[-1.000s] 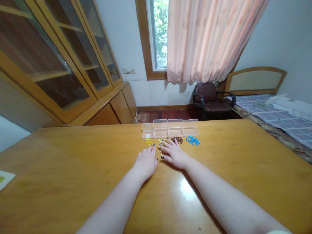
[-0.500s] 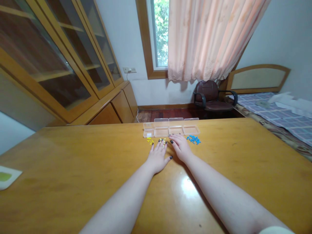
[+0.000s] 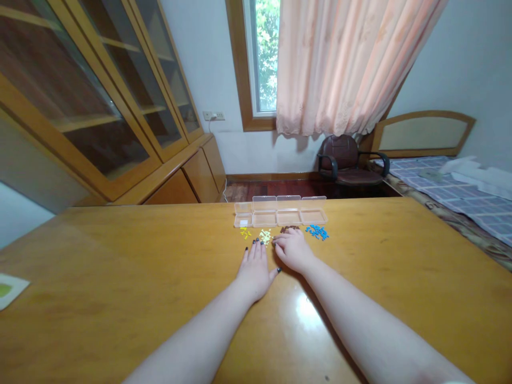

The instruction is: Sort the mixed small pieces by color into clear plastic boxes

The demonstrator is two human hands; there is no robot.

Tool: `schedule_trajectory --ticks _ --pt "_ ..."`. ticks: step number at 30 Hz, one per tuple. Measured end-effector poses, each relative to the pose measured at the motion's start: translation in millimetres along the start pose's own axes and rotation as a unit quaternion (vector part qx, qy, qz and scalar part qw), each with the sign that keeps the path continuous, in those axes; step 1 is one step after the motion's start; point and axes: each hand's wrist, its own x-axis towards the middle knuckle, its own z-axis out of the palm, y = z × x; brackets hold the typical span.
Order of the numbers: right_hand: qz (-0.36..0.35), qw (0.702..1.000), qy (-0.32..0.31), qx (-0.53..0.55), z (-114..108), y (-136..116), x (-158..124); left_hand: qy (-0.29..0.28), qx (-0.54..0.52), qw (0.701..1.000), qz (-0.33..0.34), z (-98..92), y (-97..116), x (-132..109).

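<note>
My left hand [image 3: 254, 265] lies flat on the wooden table [image 3: 120, 277], fingers stretched toward a pale yellow pile of small pieces [image 3: 264, 235]. My right hand [image 3: 293, 249] rests beside it with fingers curled, just in front of a brown pile [image 3: 288, 229]; whether it holds anything is hidden. A bright yellow pile [image 3: 244, 232] lies to the left and a blue pile [image 3: 317, 231] to the right. Behind the piles stands a row of open clear plastic boxes [image 3: 280, 212].
A white and green card [image 3: 8, 288] lies at the table's left edge. Beyond the table are a wooden glass-door cabinet [image 3: 100, 101], a dark office chair [image 3: 348, 160], a bed [image 3: 460, 186] at the right, and a window with a pink curtain [image 3: 340, 64].
My left hand has drawn back slightly from the pale yellow pile, which now shows. My right hand has pulled back and its fingers have curled in.
</note>
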Motion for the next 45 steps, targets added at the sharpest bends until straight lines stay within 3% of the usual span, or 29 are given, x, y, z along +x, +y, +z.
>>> schedule_trajectory --ticks 5,8,13,17,22,28,45 --pt "-0.051 0.998 -0.035 -0.018 -0.7 -8.3 -1.3 0.017 -0.024 1.000 0.008 -2.6 -16.1 12.6" --pt "-0.035 0.999 -0.020 -0.013 -1.9 -6.5 -1.5 0.025 -0.019 0.999 -0.006 -3.9 -14.2 6.0" --pt "-0.023 1.000 -0.014 -0.011 -2.2 -2.8 -1.3 0.007 -0.028 0.999 0.046 -4.7 -1.0 -4.8" --pt "-0.035 0.998 -0.042 -0.019 1.1 -2.3 -0.8 0.019 -0.032 0.998 0.046 -5.1 -7.6 5.3" --pt "-0.012 1.000 -0.021 -0.015 1.6 -1.2 -0.4 0.037 -0.041 0.997 0.051 -10.2 -21.5 13.8" --pt "-0.024 0.999 -0.028 -0.010 2.9 -2.4 -0.8 0.028 -0.053 0.995 0.084 -15.7 -12.4 4.1" --pt "0.000 0.999 -0.042 -0.017 13.6 4.6 0.2 0.041 -0.092 0.989 0.112 -11.2 -13.7 11.5"
